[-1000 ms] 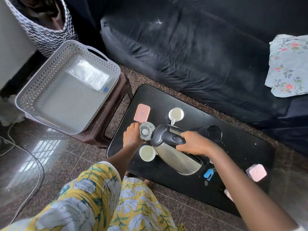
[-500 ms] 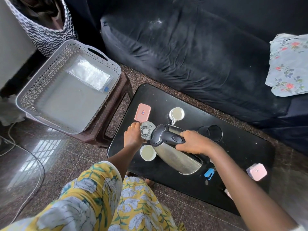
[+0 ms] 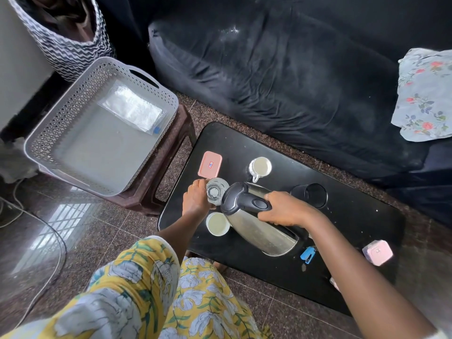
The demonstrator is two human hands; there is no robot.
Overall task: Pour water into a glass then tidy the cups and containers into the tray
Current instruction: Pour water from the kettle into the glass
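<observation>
My right hand (image 3: 285,210) grips the black handle of a steel kettle (image 3: 259,227), which is tilted with its spout over a clear glass (image 3: 215,192). My left hand (image 3: 195,200) is wrapped around that glass on the black table (image 3: 354,223). A white cup (image 3: 217,224) stands just below the glass. A white mug (image 3: 260,166) and a dark tumbler (image 3: 309,195) stand behind the kettle. One pink lidded container (image 3: 209,164) lies at the table's left, another pink container (image 3: 377,252) at its right. The grey perforated tray (image 3: 61,140) rests on a brown stool to the left.
A clear plastic packet (image 3: 132,110) lies inside the tray. A small blue stapler (image 3: 308,253) sits near the kettle's base. A dark sofa (image 3: 281,69) with a floral cloth (image 3: 425,94) runs behind the table. A patterned laundry basket (image 3: 66,33) and floor cables (image 3: 36,228) are at left.
The kettle has stayed tilted over the glass and both hands have kept their grips; only a slight shift of the view is visible.
</observation>
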